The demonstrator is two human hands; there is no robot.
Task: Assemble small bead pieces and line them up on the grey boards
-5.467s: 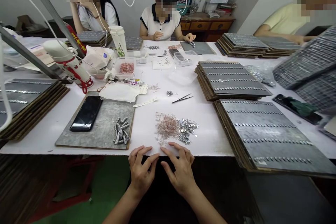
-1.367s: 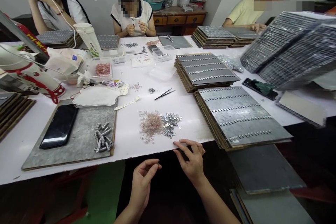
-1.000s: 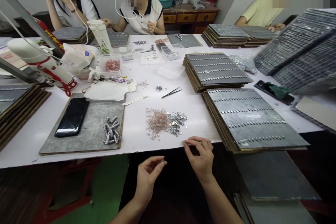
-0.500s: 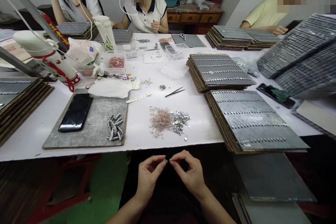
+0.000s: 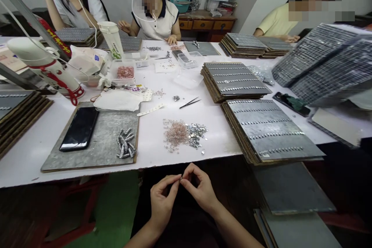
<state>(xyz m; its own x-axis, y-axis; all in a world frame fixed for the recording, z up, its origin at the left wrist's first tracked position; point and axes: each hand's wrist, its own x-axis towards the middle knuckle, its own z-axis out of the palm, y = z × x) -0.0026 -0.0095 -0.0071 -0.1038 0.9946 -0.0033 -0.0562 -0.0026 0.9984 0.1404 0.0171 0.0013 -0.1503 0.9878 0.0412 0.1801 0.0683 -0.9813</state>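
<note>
My left hand [image 5: 162, 201] and my right hand [image 5: 200, 190] meet fingertip to fingertip below the table's front edge, over my lap. Between the pinched fingertips sits a tiny silver part [image 5: 181, 178]; both hands pinch it. On the white table [image 5: 151, 139] just beyond lies a heap of pink rings [image 5: 176, 133] beside a heap of silver washers [image 5: 197, 135]. A cluster of assembled silver stacks [image 5: 125, 148] rests on a grey board [image 5: 95, 143] to the left, next to a black phone [image 5: 79, 128].
Black tweezers [image 5: 189, 102] lie past the heaps. Stacks of grey boards with rows of silver parts [image 5: 269, 130] [image 5: 234, 79] fill the right side. A white lamp base [image 5: 43, 66] stands far left. Three other people sit around the table's far and right sides.
My right hand picked up a small piece at the table edge, then dropped below it to meet my left hand. The fingertips now touch, closer than half a second ago.
</note>
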